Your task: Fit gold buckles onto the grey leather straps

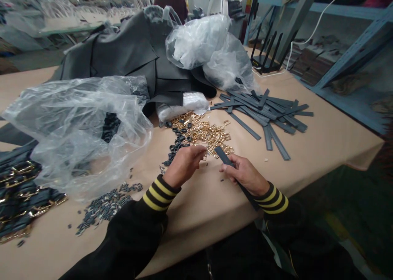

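Head view: right hand (245, 174) pinches a dark strap (221, 154), free end angled up toward the gold buckle pile (205, 133) for easy feeding. Left hand (184, 162) curls closed at that pile, fingertips apparently on a small buckle; contents hidden. Loose straps (264, 110) lie within reach on the table (322, 136).

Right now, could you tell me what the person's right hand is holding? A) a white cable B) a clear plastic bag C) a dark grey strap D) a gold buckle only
C: the right hand has its fingers closed around a dark grey strap, whose end points toward the pile of gold buckles, while the left hand works at the edge of that pile.
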A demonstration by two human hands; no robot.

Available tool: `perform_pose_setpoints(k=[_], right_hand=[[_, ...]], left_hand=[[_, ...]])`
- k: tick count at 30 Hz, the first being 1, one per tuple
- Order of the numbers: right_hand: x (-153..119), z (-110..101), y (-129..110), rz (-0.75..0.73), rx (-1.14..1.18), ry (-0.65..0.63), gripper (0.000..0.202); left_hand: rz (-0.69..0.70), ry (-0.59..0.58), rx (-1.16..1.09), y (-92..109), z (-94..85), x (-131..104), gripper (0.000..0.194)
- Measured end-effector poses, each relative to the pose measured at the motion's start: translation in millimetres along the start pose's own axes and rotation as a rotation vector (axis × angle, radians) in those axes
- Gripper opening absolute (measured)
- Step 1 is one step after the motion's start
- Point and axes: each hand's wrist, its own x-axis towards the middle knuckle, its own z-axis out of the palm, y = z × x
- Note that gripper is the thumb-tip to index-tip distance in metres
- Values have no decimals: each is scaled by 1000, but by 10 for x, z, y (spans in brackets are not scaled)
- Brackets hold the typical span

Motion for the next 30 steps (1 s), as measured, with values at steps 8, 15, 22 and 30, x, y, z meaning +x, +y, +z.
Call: perform_pose_setpoints(k=[8, 15, 22, 30], right_hand=[[36, 335, -13, 28, 51, -85, 24], [25, 398, 13, 46, 87, -252, 21], [-12, 443, -36, -26, 19, -216, 18], [-33, 437, 17, 23, 171, -346, 23]], left_hand=[[-150, 14, -252, 157, 134, -507, 16], [-366, -58, -741, 225, 64, -587, 13], [-585, 165, -1156, 229, 261, -700, 18], [-560, 131, -1140, 249, 242, -749, 17]])
